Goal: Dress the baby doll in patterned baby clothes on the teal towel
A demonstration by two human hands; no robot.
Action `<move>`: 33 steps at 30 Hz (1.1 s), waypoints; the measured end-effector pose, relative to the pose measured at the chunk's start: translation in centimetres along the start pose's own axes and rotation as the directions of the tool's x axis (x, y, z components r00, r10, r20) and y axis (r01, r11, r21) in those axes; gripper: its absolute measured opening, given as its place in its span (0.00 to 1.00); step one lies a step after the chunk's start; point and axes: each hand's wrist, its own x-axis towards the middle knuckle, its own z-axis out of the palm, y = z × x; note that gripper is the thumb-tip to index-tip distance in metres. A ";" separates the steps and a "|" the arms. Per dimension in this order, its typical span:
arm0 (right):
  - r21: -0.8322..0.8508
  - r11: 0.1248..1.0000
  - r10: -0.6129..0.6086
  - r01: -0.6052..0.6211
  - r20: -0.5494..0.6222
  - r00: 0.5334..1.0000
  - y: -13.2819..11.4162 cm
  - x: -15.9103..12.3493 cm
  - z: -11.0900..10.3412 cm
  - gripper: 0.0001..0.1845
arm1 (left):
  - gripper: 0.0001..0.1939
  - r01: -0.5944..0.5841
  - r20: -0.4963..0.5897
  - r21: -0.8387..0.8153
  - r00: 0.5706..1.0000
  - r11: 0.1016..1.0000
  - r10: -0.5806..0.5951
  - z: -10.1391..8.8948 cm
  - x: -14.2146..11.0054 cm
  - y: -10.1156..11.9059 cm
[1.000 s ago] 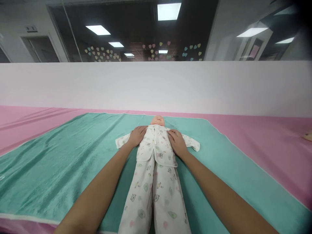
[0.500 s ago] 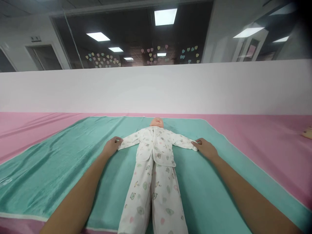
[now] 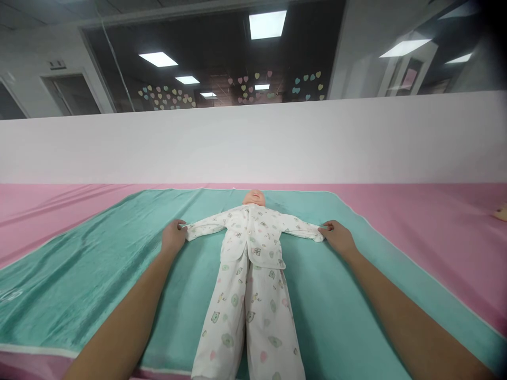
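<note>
Nearest us, white patterned trousers (image 3: 233,322) on a teal blanket (image 3: 332,301). Above them, the doll's patterned jacket (image 3: 253,237), sleeves spread. Our left hand (image 3: 173,236) pinches one cuff, our right hand (image 3: 338,237) the other. Doll's head (image 3: 254,198) beyond; then pink cloth (image 3: 428,221), white wall (image 3: 253,142).

Indoor room, ceiling light panels (image 3: 268,25), heart-decorated glass (image 3: 222,58).
</note>
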 end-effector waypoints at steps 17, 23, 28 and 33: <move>0.275 0.762 -0.647 0.586 0.351 0.677 -11.9 -16.1 -0.3 0.08 | 0.12 -0.415 0.327 -0.427 0.757 0.803 0.565 -4.3 -14.3 9.7; 0.195 0.736 -0.676 0.648 0.204 0.708 -11.7 -16.5 -0.8 0.08 | 0.11 -0.763 0.203 0.016 0.635 0.646 0.745 -4.8 -14.8 11.3; 0.075 0.755 -0.651 0.651 0.194 0.734 -10.7 -17.7 -0.4 0.08 | 0.09 -0.883 0.250 0.145 0.469 0.446 0.847 -5.3 -17.0 12.4; 0.050 0.695 -0.719 0.718 0.072 0.691 -11.0 -18.0 -0.2 0.09 | 0.10 -0.816 0.145 0.030 0.575 0.577 0.805 -5.0 -17.9 12.3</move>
